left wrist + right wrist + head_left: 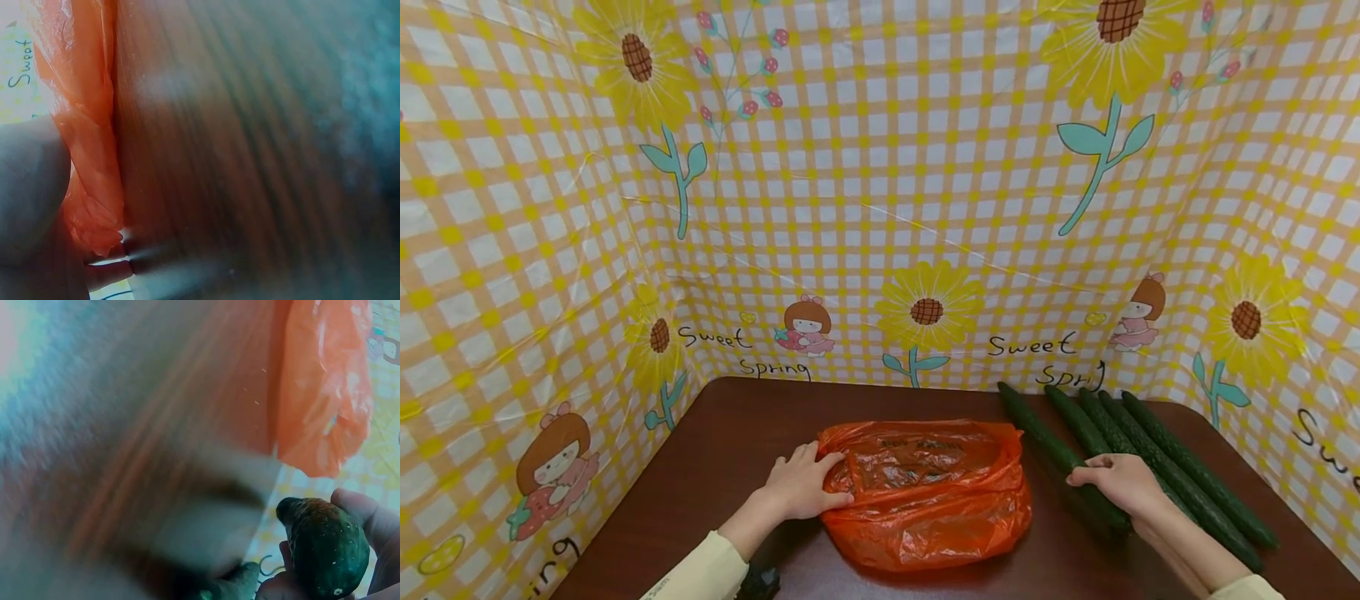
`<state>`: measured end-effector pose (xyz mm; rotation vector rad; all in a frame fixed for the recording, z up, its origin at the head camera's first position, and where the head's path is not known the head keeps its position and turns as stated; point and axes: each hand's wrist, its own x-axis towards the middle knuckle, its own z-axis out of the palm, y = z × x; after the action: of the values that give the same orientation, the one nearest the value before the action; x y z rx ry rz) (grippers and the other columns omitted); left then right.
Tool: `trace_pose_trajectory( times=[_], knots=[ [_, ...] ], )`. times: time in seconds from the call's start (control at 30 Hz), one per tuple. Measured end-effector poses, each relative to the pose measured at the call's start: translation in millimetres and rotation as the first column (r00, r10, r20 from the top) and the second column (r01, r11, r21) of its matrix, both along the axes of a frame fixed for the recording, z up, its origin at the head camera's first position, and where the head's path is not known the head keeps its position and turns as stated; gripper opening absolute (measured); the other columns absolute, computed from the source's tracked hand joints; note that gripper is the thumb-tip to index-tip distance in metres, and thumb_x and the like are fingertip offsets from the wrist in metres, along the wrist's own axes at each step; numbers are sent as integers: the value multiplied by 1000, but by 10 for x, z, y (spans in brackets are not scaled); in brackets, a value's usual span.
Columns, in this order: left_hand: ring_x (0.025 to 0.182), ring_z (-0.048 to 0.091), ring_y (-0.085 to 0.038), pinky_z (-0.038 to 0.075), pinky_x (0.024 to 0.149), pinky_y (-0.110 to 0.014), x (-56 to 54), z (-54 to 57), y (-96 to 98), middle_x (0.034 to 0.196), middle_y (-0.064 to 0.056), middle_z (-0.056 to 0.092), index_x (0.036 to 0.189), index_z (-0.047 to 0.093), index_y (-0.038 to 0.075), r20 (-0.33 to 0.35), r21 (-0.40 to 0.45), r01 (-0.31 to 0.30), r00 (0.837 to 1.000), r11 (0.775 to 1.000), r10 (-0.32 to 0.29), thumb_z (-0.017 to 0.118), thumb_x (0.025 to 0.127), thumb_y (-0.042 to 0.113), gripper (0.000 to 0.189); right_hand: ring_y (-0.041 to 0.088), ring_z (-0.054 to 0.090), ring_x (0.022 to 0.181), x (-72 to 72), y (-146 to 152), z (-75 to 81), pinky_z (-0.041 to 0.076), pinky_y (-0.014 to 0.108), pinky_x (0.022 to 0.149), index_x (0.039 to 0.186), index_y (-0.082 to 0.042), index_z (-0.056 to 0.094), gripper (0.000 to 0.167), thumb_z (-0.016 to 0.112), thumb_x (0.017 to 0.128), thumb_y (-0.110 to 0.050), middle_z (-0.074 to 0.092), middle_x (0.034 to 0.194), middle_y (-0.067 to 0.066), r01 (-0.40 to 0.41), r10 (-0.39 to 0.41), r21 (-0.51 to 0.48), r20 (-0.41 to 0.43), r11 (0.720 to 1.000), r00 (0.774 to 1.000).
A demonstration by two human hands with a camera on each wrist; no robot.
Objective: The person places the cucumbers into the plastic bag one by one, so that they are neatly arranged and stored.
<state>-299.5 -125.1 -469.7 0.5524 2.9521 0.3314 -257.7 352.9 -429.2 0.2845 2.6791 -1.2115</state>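
Gripping a long green cucumber (1043, 435) with the right hand (1123, 483), thumb laid along the top and fingers curled beneath, towards the near end. Leaning that cucumber's far end left, up to the far edge of the brown surface (752, 425), just right of the orange plastic bag (925, 492). Touching the bag's left end with the left hand (801, 483), thumb and forefinger spread apart; cannot tell about any pinching of the thin film. Can see the bag crumpled in the near middle, shiny and see-through, with dark printing on its far part. To the right, four more cucumbers (1197, 467) side by side, slanting from far left to near right, partly behind the right wrist. Behind and at both sides, yellow-checked cloth (857, 208) with printed sunflowers. On both arms, cream sleeves (703, 571).
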Motion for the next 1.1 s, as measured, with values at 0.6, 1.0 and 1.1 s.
trace_pose_trajectory(
  times=[0.6,1.0,1.1],
  knots=[
    [146,33,-41,29,109,-70,-11,-30,-7,159,-22,33,151,48,26,-12,-8,0,1000,1000,0,61,87,70,78,57,42,129,-28,110,317,47,57,93,124,3,68,52,68,93,-39,48,145,32,-144,150,92,-66,985,986],
    [145,33,-41,29,110,-70,-19,-30,-8,158,-22,33,150,48,26,-10,-11,-4,1000,1000,4,62,87,69,77,54,47,130,-70,15,500,50,54,92,134,6,58,55,68,92,-29,53,141,32,-257,267,103,-99,961,959],
    [146,33,-40,29,110,-69,-29,-28,-4,159,-22,33,151,48,26,-12,-12,-3,1000,1000,3,62,88,68,77,54,46,131,-88,-31,544,50,55,93,134,5,59,55,70,90,-27,53,142,32,-288,300,113,-107,951,948]
  ],
)
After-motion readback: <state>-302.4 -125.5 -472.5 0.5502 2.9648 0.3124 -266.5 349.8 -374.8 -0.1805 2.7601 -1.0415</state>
